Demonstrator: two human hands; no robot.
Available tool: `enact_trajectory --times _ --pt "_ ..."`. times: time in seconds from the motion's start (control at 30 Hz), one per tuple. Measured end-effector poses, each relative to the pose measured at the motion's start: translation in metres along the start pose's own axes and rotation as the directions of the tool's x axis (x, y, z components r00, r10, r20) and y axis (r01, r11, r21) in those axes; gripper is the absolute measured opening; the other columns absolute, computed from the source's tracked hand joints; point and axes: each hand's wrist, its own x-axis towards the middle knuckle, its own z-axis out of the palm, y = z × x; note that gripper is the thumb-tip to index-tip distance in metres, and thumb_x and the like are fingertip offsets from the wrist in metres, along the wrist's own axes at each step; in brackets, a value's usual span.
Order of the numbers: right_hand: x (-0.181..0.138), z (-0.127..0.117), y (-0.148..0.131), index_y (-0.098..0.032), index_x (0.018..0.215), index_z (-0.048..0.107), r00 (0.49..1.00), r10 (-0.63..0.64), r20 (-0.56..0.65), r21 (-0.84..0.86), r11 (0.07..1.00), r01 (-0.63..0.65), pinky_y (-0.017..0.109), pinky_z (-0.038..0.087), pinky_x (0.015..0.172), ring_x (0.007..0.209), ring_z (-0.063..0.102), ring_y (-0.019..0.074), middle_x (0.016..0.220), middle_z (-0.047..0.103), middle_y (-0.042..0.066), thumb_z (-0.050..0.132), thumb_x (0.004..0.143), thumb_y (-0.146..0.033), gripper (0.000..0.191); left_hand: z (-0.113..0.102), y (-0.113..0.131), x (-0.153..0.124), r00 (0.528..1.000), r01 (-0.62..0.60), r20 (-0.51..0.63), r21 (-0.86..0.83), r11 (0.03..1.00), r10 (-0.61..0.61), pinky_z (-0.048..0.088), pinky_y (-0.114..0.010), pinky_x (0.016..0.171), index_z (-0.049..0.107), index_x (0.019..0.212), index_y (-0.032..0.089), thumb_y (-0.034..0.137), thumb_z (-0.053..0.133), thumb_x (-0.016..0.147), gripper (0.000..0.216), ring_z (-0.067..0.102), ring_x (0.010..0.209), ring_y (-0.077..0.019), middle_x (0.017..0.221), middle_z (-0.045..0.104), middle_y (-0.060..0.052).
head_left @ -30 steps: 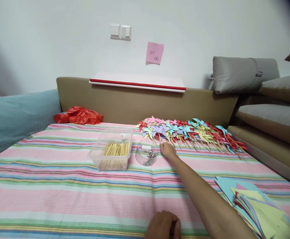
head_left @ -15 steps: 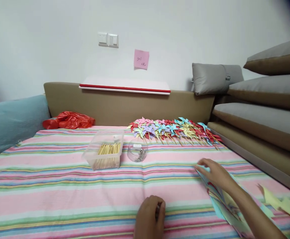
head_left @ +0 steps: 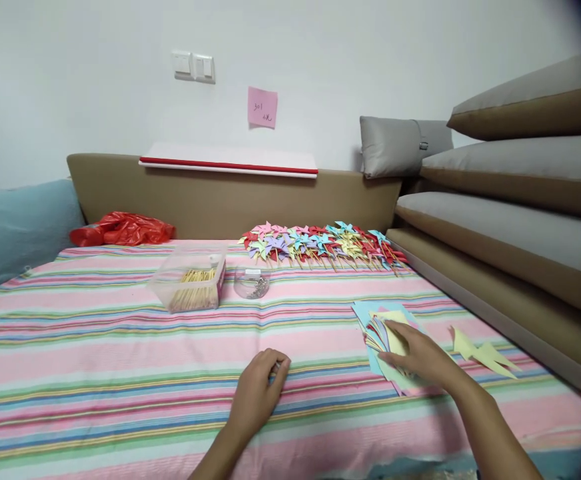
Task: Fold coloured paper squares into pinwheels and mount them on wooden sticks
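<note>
My right hand [head_left: 418,355] is over a fanned stack of coloured paper sheets [head_left: 391,331] at the right of the cloth. Its thumb and fingers curve around the yellow sheet near the top; blue, pink, red and pale green edges show beneath. My left hand [head_left: 260,388] rests on the striped cloth [head_left: 170,360], fingers curled in toward the thumb. Something small may be in them, but I cannot make it out. Right of the stack lies a cut yellow paper piece [head_left: 483,352] with pointed ends.
A clear plastic box [head_left: 163,288] holds many wooden sticks [head_left: 196,283]. Beside it stands a round clear container [head_left: 243,285] with small metal bits. Finished paper pinwheels [head_left: 315,243] lie in rows at the back. A red plastic bag [head_left: 130,230] is far left; stacked cushions [head_left: 510,220] edge the right.
The paper stack has turned and now lies flatter on the cloth, with my right hand moved from its far corner onto its top. The view has shifted; my left hand stays curled.
</note>
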Motion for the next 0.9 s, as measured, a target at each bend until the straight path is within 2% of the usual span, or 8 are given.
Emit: enact_trajectory --times 0.2,0.4,0.53,0.67,0.8,0.9 --pt "-0.012 -0.005 0.001 -0.011 0.147 0.049 0.998 0.064 0.007 0.013 0.998 -0.064 0.05 0.038 0.114 0.138 0.049 0.0364 0.152 0.05 0.019 0.071 0.075 -0.057 0.088 0.0 0.0 0.005 0.999 0.029 0.016 -0.011 1.0 -0.029 0.043 -0.033 0.076 0.062 0.091 0.023 0.044 0.044 0.102 0.029 0.06 0.083 -0.022 0.091 0.066 -0.004" --pt "-0.016 -0.002 -0.002 -0.01 0.143 0.052 0.997 0.076 -0.013 0.014 0.997 -0.076 0.046 0.041 0.112 0.135 0.053 0.0325 0.147 0.055 0.018 0.051 0.09 -0.053 0.067 0.001 0.0 0.006 0.999 0.044 0.024 -0.013 0.999 -0.044 0.044 -0.034 0.077 0.063 0.092 0.024 0.045 0.045 0.101 0.029 0.06 0.085 -0.0221 0.093 0.067 -0.004" --pt "-0.015 -0.002 -0.005 -0.014 0.138 0.056 0.997 0.073 -0.014 0.017 0.997 -0.073 0.047 0.046 0.106 0.127 0.06 0.0329 0.141 0.061 0.017 0.041 0.095 -0.047 0.056 0.001 0.001 0.004 0.999 0.047 0.021 -0.011 0.999 -0.047 0.045 -0.034 0.079 0.064 0.092 0.024 0.044 0.045 0.101 0.029 0.061 0.086 -0.0228 0.093 0.067 -0.005" --pt "-0.018 -0.002 -0.008 -0.015 0.136 0.058 0.997 0.078 -0.029 0.017 0.997 -0.077 0.049 0.045 0.108 0.13 0.057 0.0352 0.144 0.059 0.018 0.044 0.094 -0.049 0.056 0.001 0.002 0.003 0.999 0.042 0.013 -0.011 0.999 -0.042 0.046 -0.034 0.08 0.064 0.093 0.024 0.042 0.044 0.101 0.029 0.062 0.087 -0.0232 0.094 0.068 -0.005" --pt "-0.024 -0.003 -0.005 -0.023 0.134 0.061 0.994 0.097 -0.055 0.088 0.992 -0.092 0.05 0.045 0.109 0.131 0.056 0.0353 0.142 0.061 0.013 0.049 0.092 -0.056 0.055 0.001 0.002 0.004 0.999 0.038 0.013 -0.004 0.999 -0.038 0.047 -0.034 0.079 0.064 0.092 0.024 0.041 0.045 0.101 0.028 0.063 0.087 -0.023 0.094 0.069 -0.005" --pt "-0.027 -0.003 0.001 -0.022 0.134 0.061 0.992 0.112 -0.057 0.1 0.989 -0.106 0.051 0.043 0.111 0.133 0.054 0.0363 0.144 0.059 0.014 0.056 0.089 -0.057 0.058 0.001 0.002 0.004 0.999 0.033 0.018 -0.005 0.999 -0.033 0.047 -0.034 0.08 0.065 0.092 0.023 0.041 0.045 0.101 0.027 0.063 0.089 -0.0231 0.094 0.069 -0.005"
